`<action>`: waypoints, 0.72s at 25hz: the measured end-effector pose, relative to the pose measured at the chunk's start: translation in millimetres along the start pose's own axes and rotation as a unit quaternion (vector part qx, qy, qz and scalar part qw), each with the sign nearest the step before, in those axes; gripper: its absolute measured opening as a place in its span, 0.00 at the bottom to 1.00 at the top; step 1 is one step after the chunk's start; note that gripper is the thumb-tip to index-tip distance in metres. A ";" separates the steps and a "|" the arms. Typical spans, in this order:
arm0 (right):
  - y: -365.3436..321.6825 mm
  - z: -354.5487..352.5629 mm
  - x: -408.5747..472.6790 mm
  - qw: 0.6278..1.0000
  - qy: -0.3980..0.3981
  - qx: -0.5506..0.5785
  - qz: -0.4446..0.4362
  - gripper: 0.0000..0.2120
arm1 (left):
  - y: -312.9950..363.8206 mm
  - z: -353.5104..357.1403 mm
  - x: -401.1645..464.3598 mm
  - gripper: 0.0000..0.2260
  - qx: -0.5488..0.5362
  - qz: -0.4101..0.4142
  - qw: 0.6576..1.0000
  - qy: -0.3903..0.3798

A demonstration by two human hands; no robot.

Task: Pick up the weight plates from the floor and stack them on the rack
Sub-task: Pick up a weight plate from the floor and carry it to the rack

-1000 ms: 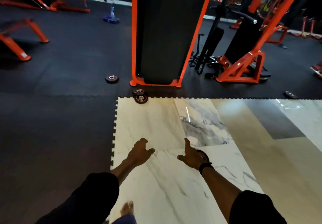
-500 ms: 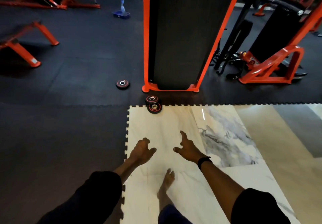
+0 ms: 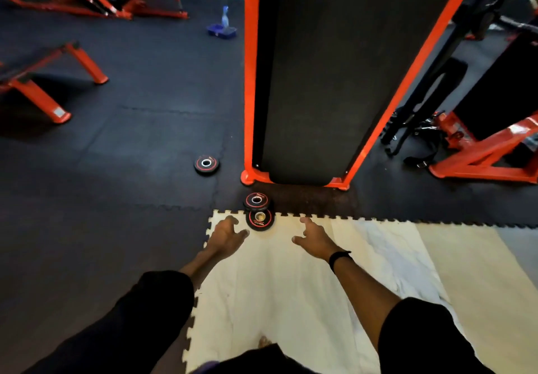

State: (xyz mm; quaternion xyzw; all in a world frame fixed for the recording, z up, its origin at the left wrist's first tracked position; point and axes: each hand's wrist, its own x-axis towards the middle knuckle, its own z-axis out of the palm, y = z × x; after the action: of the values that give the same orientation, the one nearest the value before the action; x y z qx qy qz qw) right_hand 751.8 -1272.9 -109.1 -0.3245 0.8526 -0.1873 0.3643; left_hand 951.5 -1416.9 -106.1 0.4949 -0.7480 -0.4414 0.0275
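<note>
Two small black weight plates with red rings lie touching at the white mat's far edge: the nearer plate (image 3: pixel 260 220) on the mat, the farther plate (image 3: pixel 256 200) on the black floor. A third plate (image 3: pixel 206 164) lies alone further left on the black floor. My left hand (image 3: pixel 225 235) hovers just left of the nearer plate, fingers loosely curled and holding nothing. My right hand (image 3: pixel 316 238) is spread to the plate's right, also holding nothing. No plate rack is recognisable in view.
A tall orange-framed black machine (image 3: pixel 314 82) stands right behind the plates. Orange benches (image 3: pixel 43 88) stand at the left, more orange equipment (image 3: pixel 480 152) at the right. A blue spray bottle and tray (image 3: pixel 222 27) sit far back. White marble-print mat (image 3: pixel 291 286) underfoot.
I have walked forward to the plates by the machine. Both hands have reached out and now flank the nearer plate; the plate earlier beside my right hand is out of view.
</note>
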 end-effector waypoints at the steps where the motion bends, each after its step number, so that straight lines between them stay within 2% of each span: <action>1: -6.0 -7.8 20.0 1.000 -0.011 -0.012 -0.003 0.32 | 7.5 -1.0 14.8 0.21 -0.012 -0.011 1.000 0.009; 5: -30.7 -26.5 94.1 0.996 -0.078 -0.051 0.002 0.27 | 16.4 5.4 81.1 0.20 -0.033 -0.060 0.998 0.001; 10: -63.4 -50.7 197.0 0.988 -0.113 -0.105 -0.017 0.26 | 29.8 9.3 188.8 0.20 -0.051 -0.087 0.995 0.003; 14: -90.5 -78.5 295.1 0.980 -0.144 -0.136 0.007 0.26 | 39.3 1.2 289.8 0.18 -0.085 -0.125 0.988 0.006; 18: -116.3 -95.9 367.3 0.972 -0.171 -0.163 0.022 0.24 | 37.8 -3.8 352.1 0.17 -0.087 -0.170 0.981 -0.036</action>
State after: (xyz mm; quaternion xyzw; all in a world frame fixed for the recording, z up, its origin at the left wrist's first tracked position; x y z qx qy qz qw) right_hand 536.6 -1602.0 -164.2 -0.3881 0.8037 0.0200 0.4507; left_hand 747.2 -1684.0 -217.2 0.5941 -0.6125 -0.5204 -0.0319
